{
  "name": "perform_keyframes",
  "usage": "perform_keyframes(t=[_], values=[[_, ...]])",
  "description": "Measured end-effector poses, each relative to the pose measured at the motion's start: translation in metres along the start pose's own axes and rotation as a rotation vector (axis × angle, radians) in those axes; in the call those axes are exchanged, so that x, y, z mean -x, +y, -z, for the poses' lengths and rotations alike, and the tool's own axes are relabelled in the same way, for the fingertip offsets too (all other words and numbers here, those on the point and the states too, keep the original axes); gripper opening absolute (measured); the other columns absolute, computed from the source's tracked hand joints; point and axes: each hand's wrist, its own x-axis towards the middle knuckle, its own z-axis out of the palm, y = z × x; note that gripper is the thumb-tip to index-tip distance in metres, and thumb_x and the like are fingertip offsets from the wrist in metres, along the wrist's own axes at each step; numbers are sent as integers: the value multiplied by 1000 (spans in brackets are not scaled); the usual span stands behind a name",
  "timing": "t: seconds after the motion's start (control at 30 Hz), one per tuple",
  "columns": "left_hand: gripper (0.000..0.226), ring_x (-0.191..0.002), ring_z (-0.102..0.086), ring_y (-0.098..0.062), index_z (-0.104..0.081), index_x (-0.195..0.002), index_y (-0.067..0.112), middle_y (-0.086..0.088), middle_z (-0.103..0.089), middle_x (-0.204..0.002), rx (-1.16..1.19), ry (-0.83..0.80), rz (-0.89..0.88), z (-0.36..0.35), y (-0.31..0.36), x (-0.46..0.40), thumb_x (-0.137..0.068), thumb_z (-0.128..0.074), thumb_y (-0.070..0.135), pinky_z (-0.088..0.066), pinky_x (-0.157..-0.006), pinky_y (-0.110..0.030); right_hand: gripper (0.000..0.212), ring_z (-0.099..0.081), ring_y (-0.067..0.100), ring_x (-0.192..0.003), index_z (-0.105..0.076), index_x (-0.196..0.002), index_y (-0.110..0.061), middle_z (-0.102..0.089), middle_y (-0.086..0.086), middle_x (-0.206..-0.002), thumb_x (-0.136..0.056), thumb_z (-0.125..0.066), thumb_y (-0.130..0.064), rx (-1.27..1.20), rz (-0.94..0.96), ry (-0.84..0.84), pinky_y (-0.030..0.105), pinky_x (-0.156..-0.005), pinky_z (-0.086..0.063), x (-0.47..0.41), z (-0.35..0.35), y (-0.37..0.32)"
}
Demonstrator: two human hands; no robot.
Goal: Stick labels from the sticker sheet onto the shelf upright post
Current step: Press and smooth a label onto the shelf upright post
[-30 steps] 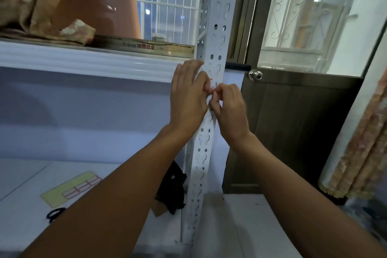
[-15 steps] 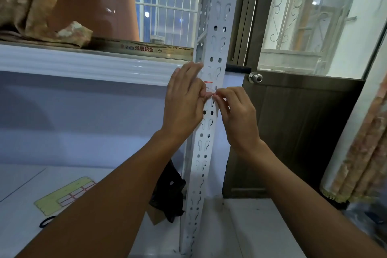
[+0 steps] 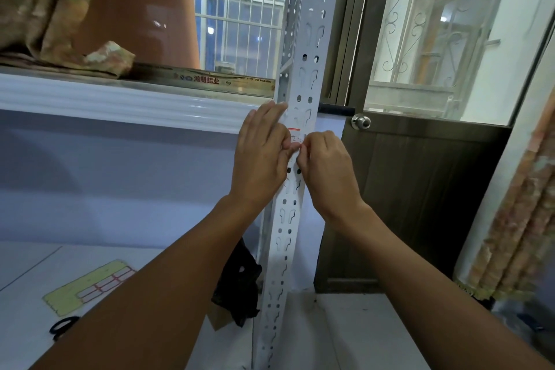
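While one label (image 3: 295,136) already sits on the white slotted post (image 3: 303,81) at the centre of the frame, both hands are working on it, so the job looks mid-way rather than finished. The label shows a red top edge and some dark writing; its lower part is hidden behind the fingers. The left hand (image 3: 260,156) lies against the post's left edge with its long fingers straight and pointing up, while its thumb presses the label's left side. The right hand (image 3: 326,162) has its fingers curled in, tips together at the label's right edge; it seems to pinch or rub that edge down, though whether the edge is lifted or flat I cannot tell.

Judging by this, one label is nearly stuck and needs a last smoothing. More remain: the sticker sheet (image 3: 87,287), yellow with red-bordered labels, lies flat on the white shelf (image 3: 30,264) at the lower left of the frame, well apart from the hands, partly covered by the left forearm.

Counted: one post, one label on it, one sheet, two hands. Roughly six labels show on the sheet, but the forearm hides some. A black ring-shaped thing (image 3: 63,326) lies just below the sheet.
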Motion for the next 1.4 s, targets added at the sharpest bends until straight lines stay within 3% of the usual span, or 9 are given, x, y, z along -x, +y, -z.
perform_keyframes(t=[0.13,0.3,0.4,0.47,0.53,0.63,1.0,1.17,1.4], values=[[15,-144,-40,-32,-61,-95,6,-12,-53,-147,4,-6,14,1,1,0,-96,-67,20,-22,-124,-47,10,-50,22,-66,-59,-86,-5,-56,11,-77,-88,-69,-8,139,78,-72,41,-61,-50,13,-3,-1],[21,-144,-41,-33,-61,-97,6,-13,-53,-147,0,-20,24,2,1,0,-97,-64,27,-26,-122,-52,18,-56,13,-75,-57,-87,-15,-60,-2,-86,-95,-67,-29,-144,-138,-143,35,-70,-54,31,15,13],[21,-144,-40,-32,-61,-98,7,-12,-52,-148,2,-29,33,0,1,1,-97,-61,28,-25,-122,-51,26,-55,14,-68,-53,-81,-17,-58,-5,-78,-94,-67,-34,-252,-202,-83,35,-64,-54,22,23,14],[24,-144,-41,-33,-62,-103,6,-13,-52,-148,-4,-32,32,0,1,0,-97,-61,29,-27,-121,-53,23,-54,13,-69,-53,-83,-16,-57,-4,-81,-96,-66,-30,-286,-164,-53,34,-64,-53,13,25,13],[25,-143,-41,-33,-62,-103,6,-13,-52,-148,-7,-36,35,1,1,0,-97,-60,30,-28,-120,-55,11,-56,8,-79,-60,-99,-14,-61,-3,-95,-97,-65,-24,-311,-114,-49,29,-72,-55,7,25,12],[20,-144,-40,-32,-62,-99,7,-12,-52,-148,1,-37,39,2,2,0,-97,-64,27,-27,-121,-54,21,-61,12,-95,-66,-116,-10,-64,3,-110,-97,-66,-19,-290,-52,-60,31,-83,-57,3,21,12],[8,-148,-34,-28,-59,-98,11,-9,-48,-152,65,-84,39,9,-1,0,-94,-64,16,-20,-125,-48,22,-65,24,-89,-70,-109,-2,-67,11,-101,-90,-73,-13,-200,154,-9,38,-76,-59,-2,17,16],[8,-148,-36,-28,-59,-97,10,-9,-49,-151,96,-83,42,11,1,0,-92,-61,16,-19,-125,-46,14,-63,20,-89,-74,-103,-4,-69,7,-96,-91,-71,-9,-396,-33,19,37,-76,-57,0,12,5],[10,-148,-34,-27,-59,-99,11,-8,-49,-151,83,-100,73,11,3,0,-93,-64,17,-15,-125,-41,8,-62,14,-86,-73,-99,-10,-69,3,-95,-93,-70,-13,-442,-147,3,32,-77,-56,-5,13,2]])
